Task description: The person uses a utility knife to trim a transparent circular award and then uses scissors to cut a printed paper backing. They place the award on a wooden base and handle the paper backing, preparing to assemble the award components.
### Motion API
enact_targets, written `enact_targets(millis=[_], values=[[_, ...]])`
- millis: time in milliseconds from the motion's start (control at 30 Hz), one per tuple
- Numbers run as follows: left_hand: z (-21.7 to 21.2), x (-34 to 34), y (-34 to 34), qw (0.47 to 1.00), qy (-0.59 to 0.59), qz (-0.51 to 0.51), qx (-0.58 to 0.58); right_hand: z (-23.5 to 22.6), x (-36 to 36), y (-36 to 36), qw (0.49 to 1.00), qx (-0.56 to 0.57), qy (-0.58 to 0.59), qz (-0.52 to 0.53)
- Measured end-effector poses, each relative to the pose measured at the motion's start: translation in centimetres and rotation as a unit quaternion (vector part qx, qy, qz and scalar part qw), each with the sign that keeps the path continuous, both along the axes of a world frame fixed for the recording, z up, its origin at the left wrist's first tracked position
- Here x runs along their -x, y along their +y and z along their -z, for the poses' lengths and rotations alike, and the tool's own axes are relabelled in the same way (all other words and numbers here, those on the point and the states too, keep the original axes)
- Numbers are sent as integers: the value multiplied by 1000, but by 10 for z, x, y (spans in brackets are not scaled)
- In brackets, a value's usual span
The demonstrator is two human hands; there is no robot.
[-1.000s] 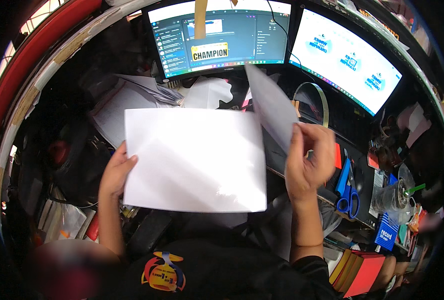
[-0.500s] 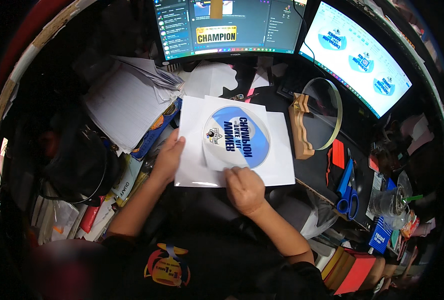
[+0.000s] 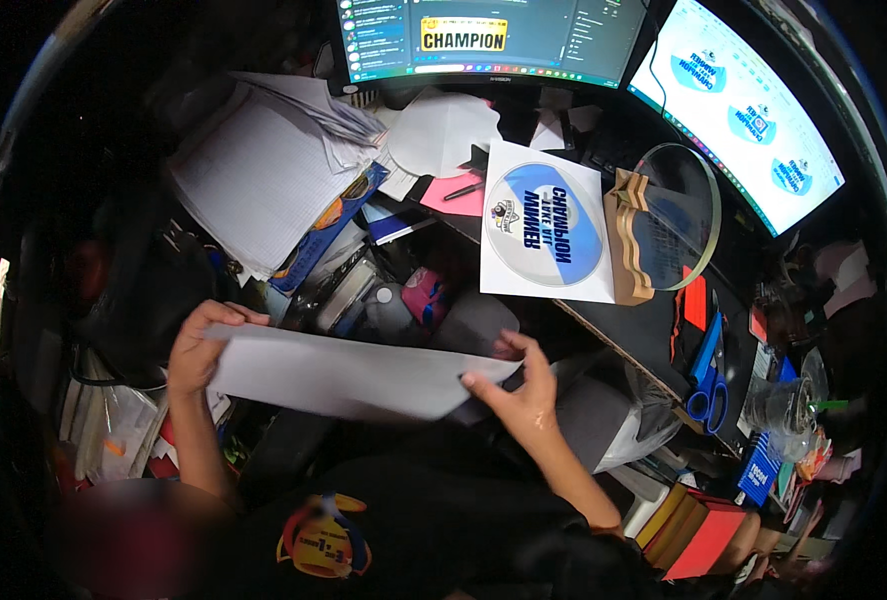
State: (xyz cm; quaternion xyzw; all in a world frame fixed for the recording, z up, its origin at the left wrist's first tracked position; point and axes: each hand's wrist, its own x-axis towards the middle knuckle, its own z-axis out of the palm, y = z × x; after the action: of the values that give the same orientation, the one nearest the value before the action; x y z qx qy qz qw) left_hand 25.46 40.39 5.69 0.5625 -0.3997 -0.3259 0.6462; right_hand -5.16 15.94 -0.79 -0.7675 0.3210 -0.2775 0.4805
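Stretched between my hands is a white sheet of paper (image 3: pixel 349 375), tilted and slightly blurred, held low in front of my body. At its left end my left hand (image 3: pixel 194 345) grips the edge. My right hand (image 3: pixel 526 395) pinches the other end between thumb and fingers. Beyond them, a printed sheet (image 3: pixel 494 265) with a round blue-and-white design and mirrored lettering lies on the desk. It touches or overlaps the wavy wooden base (image 3: pixel 626 240) of a clear round plaque (image 3: pixel 679 165); which one cannot be told.
Two monitors (image 3: pixel 489 75) stand at the back. A paper stack (image 3: pixel 254 170) sits to the left, with a pen (image 3: pixel 464 191) on pink paper nearby. Blue-handled scissors (image 3: pixel 707 400), a red-orange object (image 3: pixel 695 300) and a clear plastic cup (image 3: pixel 779 410) are on the right.
The printed sheet has left my hands and now lies on the desk beside the plaque. My hands have moved lower and apart, holding the white sheet by both ends. The view has shifted slightly.
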Motion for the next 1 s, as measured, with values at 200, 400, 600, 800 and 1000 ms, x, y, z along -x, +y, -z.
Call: enact_targets(millis=[200,400,600,800,1000], values=[[86,27,-54,972,61,-98,-203,83,20,-9,902,-417,-102,33],[123,11,-157,856,-463,-57,-223,137,43,-49,847,-503,-82,149],[144,-26,-247,733,-624,-97,-253,137,65,-70,846,-497,-126,147],[155,-54,-255,799,-555,-32,-228,128,45,-82,848,-481,-169,146],[166,-63,-261,817,-540,-59,-191,119,30,-87,856,-487,-138,100]])
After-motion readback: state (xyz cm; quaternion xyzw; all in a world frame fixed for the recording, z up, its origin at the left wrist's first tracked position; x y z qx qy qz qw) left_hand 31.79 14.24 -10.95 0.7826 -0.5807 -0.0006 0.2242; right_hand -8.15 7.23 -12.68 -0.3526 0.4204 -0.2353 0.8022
